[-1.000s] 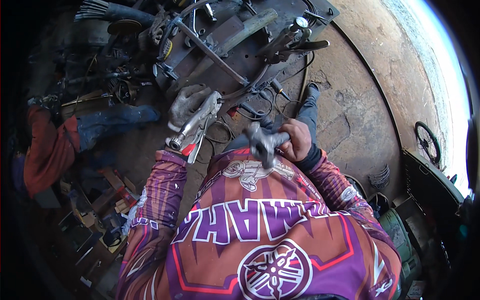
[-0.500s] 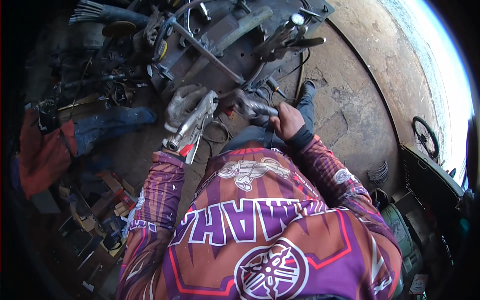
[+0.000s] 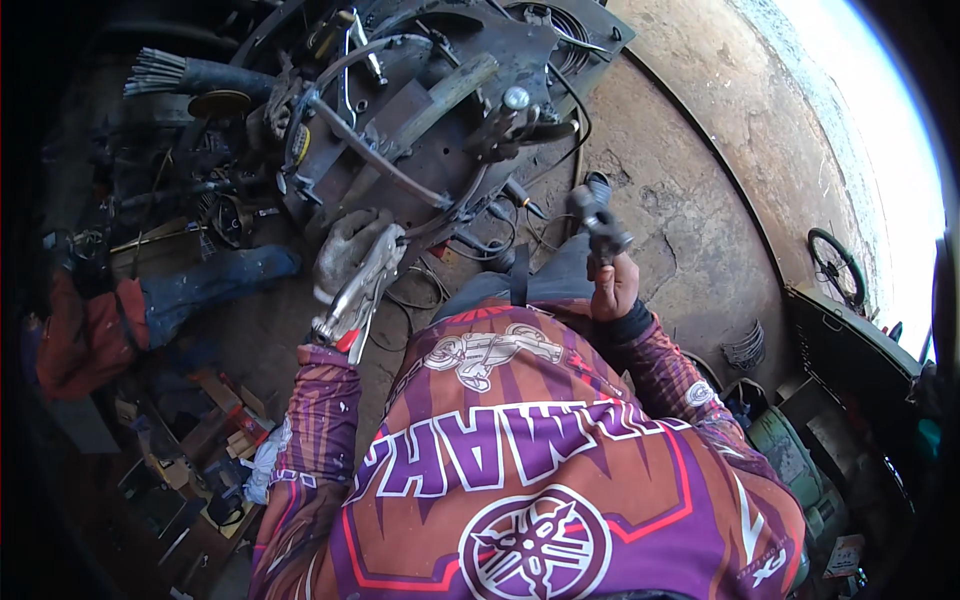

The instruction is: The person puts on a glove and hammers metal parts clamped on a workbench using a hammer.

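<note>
My left hand [image 3: 350,250] wears a grey work glove and is closed on silver locking pliers [image 3: 364,285] with a red lever. The jaws point toward the bench and meet the end of a dark curved metal strip [image 3: 437,237]; whether they clamp it is hard to tell. My bare right hand [image 3: 614,286] is wrapped round the handle of a hammer, raised to the right of the strip. The dark metal hammer head [image 3: 600,222] points away from me, and most of its handle is hidden in my fist.
A metal workbench [image 3: 440,155] ahead carries a bent metal frame [image 3: 365,145], a wrench [image 3: 345,70] and a clamp-like tool [image 3: 515,130]. Cables [image 3: 420,290] lie on the floor. Clothing [image 3: 215,275] and scattered boxes are at left; a bicycle wheel [image 3: 836,268] is at right.
My right hand has swung the hammer right and up, away from the strip. My left hand and the pliers have shifted slightly left and nearer in view, as the whole view has moved.
</note>
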